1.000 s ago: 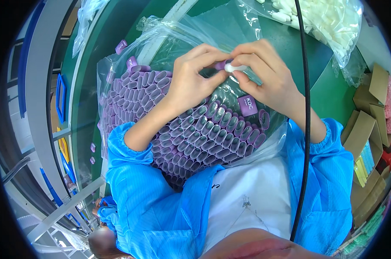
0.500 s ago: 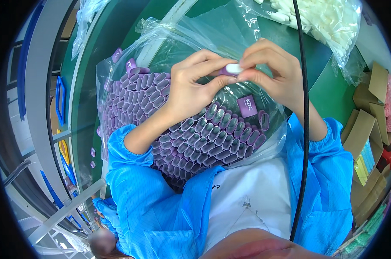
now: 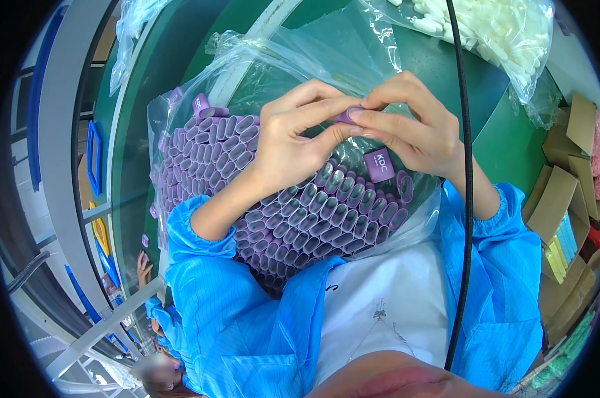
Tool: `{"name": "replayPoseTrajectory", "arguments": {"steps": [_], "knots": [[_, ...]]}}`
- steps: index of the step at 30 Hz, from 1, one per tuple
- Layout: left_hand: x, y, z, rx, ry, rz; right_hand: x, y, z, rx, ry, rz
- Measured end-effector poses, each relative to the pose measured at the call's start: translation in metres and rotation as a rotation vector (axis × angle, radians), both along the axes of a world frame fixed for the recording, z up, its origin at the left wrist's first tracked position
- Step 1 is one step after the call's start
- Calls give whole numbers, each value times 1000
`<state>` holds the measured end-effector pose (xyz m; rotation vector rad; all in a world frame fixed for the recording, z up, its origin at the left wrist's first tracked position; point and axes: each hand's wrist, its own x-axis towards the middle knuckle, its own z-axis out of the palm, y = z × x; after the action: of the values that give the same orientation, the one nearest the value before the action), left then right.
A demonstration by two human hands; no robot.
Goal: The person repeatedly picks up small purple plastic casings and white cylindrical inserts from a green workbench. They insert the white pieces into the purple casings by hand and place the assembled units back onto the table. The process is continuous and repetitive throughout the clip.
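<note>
A small purple oval sleeve (image 3: pixel 344 117) is pinched between the thumb and fingers of my left hand (image 3: pixel 293 136), above a clear plastic bag. My right hand (image 3: pixel 413 126) closes on the other end of the sleeve with its thumb and fingertips, and the two hands nearly meet. The white piece is hidden by the sleeve and fingers. Below my hands, many purple oval sleeves (image 3: pixel 326 215) stand packed together with their hollow ends up. One purple sleeve (image 3: pixel 379 165) lies on its side below my right hand.
A clear bag of white oval pieces (image 3: pixel 505 40) lies at the far right. A black cable (image 3: pixel 469 179) hangs down in front of my right arm. Cardboard boxes (image 3: pixel 565 219) stand at the right. Another person's hand (image 3: pixel 143 266) rests by the table's left edge.
The white piece between my hands has gone out of sight at the sleeve, and my right fingers have moved left and slightly down against it. Another person's hand has appeared at the left.
</note>
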<state>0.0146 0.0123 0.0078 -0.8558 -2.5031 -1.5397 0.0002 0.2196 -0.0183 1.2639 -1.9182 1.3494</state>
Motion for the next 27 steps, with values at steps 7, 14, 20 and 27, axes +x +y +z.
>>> {"name": "replayPoseTrajectory", "arguments": {"steps": [7,14,20,27], "knots": [[-77,-69,27,-326,66,283,-43,45,-8,58,-151,-474],[-189,-289,-35,-664,-462,546,-136,30,-24,314,-141,-659],[-150,-154,-10,-723,622,669,-157,32,-48,357,-139,-783],[6,22,-4,-400,80,-495,-154,24,-45,423,-204,-795]]}}
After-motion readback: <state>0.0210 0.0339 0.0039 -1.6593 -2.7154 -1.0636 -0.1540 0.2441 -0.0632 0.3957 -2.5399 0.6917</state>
